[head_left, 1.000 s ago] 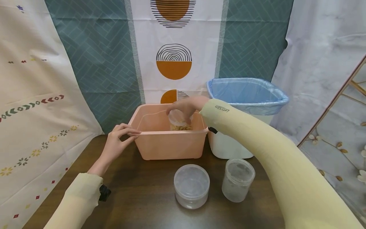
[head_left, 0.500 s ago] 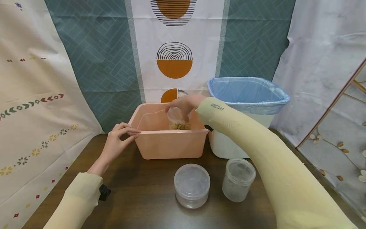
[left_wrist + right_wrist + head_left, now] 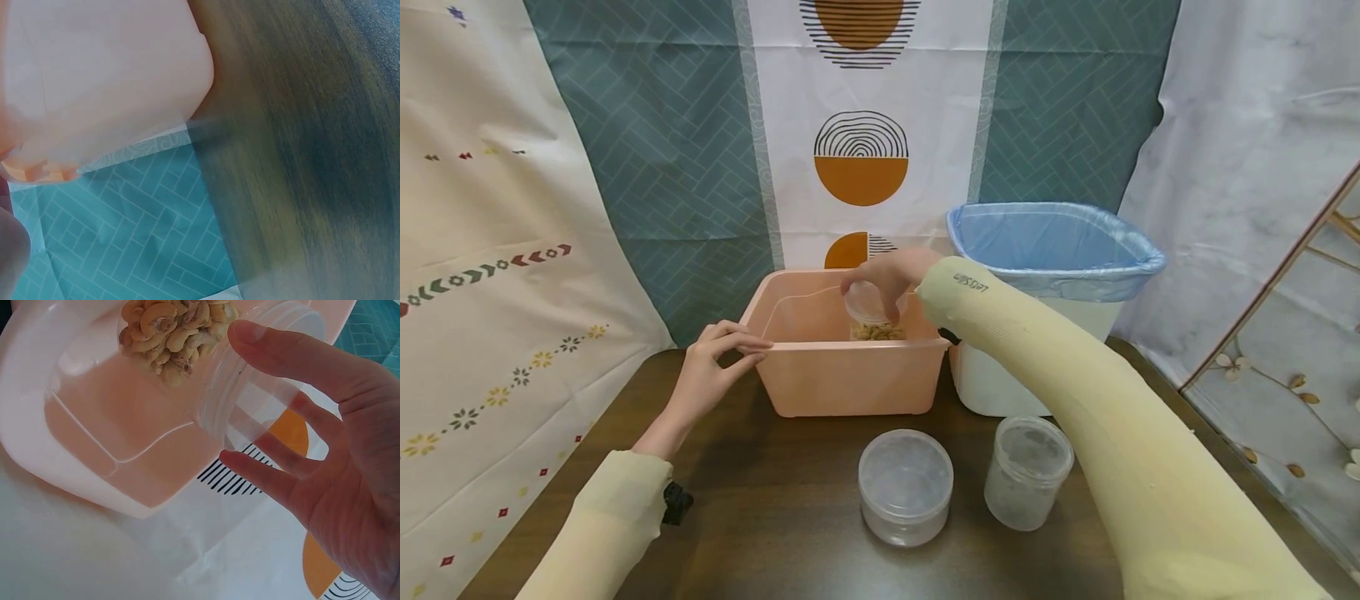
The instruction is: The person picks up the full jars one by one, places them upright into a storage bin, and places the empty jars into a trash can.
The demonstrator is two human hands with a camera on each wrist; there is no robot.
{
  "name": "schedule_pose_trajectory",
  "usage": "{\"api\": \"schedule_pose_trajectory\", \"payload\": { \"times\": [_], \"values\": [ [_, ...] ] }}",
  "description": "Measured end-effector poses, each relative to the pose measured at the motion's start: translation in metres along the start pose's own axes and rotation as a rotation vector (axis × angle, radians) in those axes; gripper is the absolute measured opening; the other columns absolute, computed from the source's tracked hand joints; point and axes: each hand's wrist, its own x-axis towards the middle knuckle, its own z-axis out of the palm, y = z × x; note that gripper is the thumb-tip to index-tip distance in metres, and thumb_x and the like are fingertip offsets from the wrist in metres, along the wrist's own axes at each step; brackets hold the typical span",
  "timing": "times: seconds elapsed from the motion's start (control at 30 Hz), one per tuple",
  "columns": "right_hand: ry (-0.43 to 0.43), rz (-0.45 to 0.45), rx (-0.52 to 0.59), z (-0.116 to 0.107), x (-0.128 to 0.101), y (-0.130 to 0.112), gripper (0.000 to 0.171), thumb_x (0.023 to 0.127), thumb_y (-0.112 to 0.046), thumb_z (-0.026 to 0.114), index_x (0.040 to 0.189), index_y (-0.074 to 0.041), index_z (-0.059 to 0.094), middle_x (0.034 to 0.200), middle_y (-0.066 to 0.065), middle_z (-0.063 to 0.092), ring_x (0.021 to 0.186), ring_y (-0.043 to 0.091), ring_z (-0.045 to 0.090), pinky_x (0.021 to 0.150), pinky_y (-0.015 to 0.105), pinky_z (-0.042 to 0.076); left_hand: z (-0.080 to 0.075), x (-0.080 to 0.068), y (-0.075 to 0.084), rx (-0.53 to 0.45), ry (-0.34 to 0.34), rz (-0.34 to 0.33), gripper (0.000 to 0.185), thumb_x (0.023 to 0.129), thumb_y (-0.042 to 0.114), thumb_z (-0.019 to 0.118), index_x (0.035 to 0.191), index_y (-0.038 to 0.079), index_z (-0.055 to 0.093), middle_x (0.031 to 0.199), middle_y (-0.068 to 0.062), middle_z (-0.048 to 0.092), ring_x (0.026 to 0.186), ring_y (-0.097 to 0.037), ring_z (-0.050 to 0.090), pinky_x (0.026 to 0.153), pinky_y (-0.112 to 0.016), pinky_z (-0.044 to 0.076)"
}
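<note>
I see white bin (image 3: 996, 382) with blue liner (image 3: 1051, 242), back right; squat clear tub (image 3: 906, 487) near taller clear jar (image 3: 1027, 475) on dark worktop (image 3: 767, 508); teal patterned cloth (image 3: 655, 158) behind

Arms (image 3: 1075, 379) stretched forward, right hand (image 3: 891, 273) curled, gripping; left hand (image 3: 703, 364), thumb (image 3: 747, 364) below fingers (image 3: 743, 339), apparently pinching

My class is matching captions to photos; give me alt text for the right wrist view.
A right hand grips a clear jar of pale, curved nuts, partly inside a pink bin. White cloth with orange and black patterns shows behind.
</note>
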Motion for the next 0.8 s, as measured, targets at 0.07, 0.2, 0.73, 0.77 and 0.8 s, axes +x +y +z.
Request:
{"api": "schedule_pose_trajectory", "payload": {
  "times": [0.07,0.2,0.73,0.77,0.8],
  "values": [
    [0.000,0.001,0.000,0.0004,-0.0007,0.0004,0.087,0.074,-0.008,0.083,0.144,-0.040,0.040,0.157,0.000,0.036,0.132,0.023,0.038,0.112,0.047,0.040,-0.0001,0.0000,0.0003,0.002,0.000,0.000,0.023,0.081,0.005,0.078,0.101,0.017,0.079,0.101,0.000,0.067,0.099,-0.004,0.046,0.088,-0.028,0.035],
    [0.001,0.011,0.022,0.0015,-0.0004,0.0014,0.090,0.075,-0.009,0.084,0.146,-0.041,0.038,0.159,0.001,0.033,0.137,0.025,0.035,0.114,0.049,0.038,-0.0002,-0.0001,0.0008,0.009,0.003,-0.001,0.022,0.081,0.006,0.078,0.101,0.017,0.079,0.101,-0.001,0.067,0.099,-0.004,0.046,0.087,-0.028,0.035],
    [0.056,-0.055,-0.038,-0.0015,-0.0027,0.0039,0.096,0.078,-0.015,0.083,0.156,-0.031,0.030,0.165,0.002,0.024,0.152,0.026,0.023,0.122,0.050,0.025,-0.0001,0.0006,0.0021,0.009,-0.007,-0.021,0.020,0.082,0.007,0.078,0.100,0.016,0.079,0.101,-0.001,0.067,0.099,-0.004,0.047,0.088,-0.029,0.036],
    [0.057,-0.054,-0.038,-0.0021,-0.0037,0.0039,0.096,0.078,-0.016,0.083,0.156,-0.031,0.030,0.165,0.002,0.025,0.151,0.025,0.023,0.122,0.049,0.025,0.0000,0.0006,0.0022,0.007,-0.007,-0.024,0.020,0.082,0.007,0.078,0.100,0.016,0.079,0.101,0.000,0.067,0.099,-0.004,0.047,0.088,-0.029,0.036],
    [0.058,-0.056,-0.037,-0.0029,-0.0046,0.0041,0.095,0.078,-0.016,0.083,0.156,-0.030,0.030,0.164,0.002,0.026,0.151,0.025,0.023,0.122,0.048,0.025,0.0002,0.0006,0.0023,0.007,-0.006,-0.026,0.020,0.082,0.007,0.078,0.100,0.016,0.079,0.101,0.000,0.067,0.099,-0.004,0.046,0.088,-0.029,0.035]
  ]
}}
